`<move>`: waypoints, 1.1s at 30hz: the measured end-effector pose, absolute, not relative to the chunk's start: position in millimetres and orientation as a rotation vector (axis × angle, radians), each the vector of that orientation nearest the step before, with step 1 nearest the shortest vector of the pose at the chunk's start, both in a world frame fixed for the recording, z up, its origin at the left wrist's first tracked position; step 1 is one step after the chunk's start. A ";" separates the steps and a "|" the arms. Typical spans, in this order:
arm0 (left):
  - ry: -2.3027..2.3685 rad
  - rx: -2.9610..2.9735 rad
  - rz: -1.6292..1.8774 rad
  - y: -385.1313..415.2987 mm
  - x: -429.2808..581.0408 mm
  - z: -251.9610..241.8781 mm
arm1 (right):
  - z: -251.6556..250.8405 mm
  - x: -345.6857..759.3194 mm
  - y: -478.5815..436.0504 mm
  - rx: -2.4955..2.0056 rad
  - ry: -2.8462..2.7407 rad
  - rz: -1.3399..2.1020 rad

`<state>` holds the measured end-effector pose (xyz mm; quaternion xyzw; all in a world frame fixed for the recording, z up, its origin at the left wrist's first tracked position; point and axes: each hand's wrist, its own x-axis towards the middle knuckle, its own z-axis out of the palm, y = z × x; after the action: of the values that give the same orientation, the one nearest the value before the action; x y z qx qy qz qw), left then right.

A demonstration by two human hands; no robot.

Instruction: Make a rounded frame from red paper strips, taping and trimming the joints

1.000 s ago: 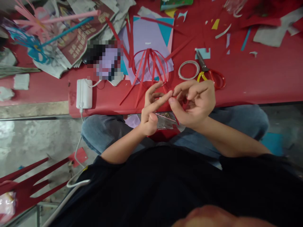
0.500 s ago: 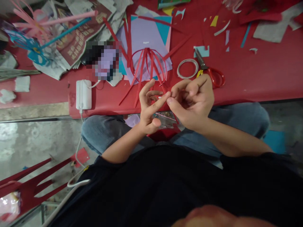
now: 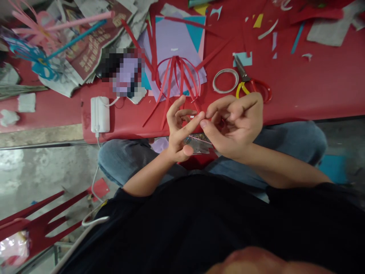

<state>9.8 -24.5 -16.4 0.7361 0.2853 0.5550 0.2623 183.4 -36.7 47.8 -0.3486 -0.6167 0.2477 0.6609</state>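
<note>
Red tabletop (image 3: 313, 89), littered with paper scraps, and at its near edge two hands are at close work! Red paper strips (image 3: 187, 80) fan and loop on top of lilac paper (image 3: 178, 34), just beyond the fingers. Here's the left hand (image 3: 182, 131): index finger stretched out, thumb well apart, other fingers bent. And the right hand (image 3: 235, 123) curls in, thumb and index tips meeting the left index fingertip; whether anything tiny is pinched there, I can't tell! Just past the right hand, scissors (image 3: 248, 79) lie near a pale ring (image 3: 213, 82). Over on the left, a white power bank (image 3: 100, 118), then newspapers (image 3: 91, 45) under blue (image 3: 45, 68) and pink paper bows (image 3: 85, 20).
</note>
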 end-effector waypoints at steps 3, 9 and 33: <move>0.783 2.046 1.502 -19.8 9.9 -26.0 | 46.6 182.7 -37.7 -0.780 -1.396 0.534; 0.845 1.941 1.484 -25.3 15.9 -27.0 | 47.4 182.8 -39.0 -0.701 -1.369 0.461; 0.997 1.543 1.251 -42.7 23.0 -0.3 | 52.5 190.7 -47.0 -0.907 -1.451 0.463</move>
<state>23.0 -42.7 -0.3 0.6221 0.4021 0.5044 0.4437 190.7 -47.0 52.5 -0.3963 -0.6342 0.2024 0.6323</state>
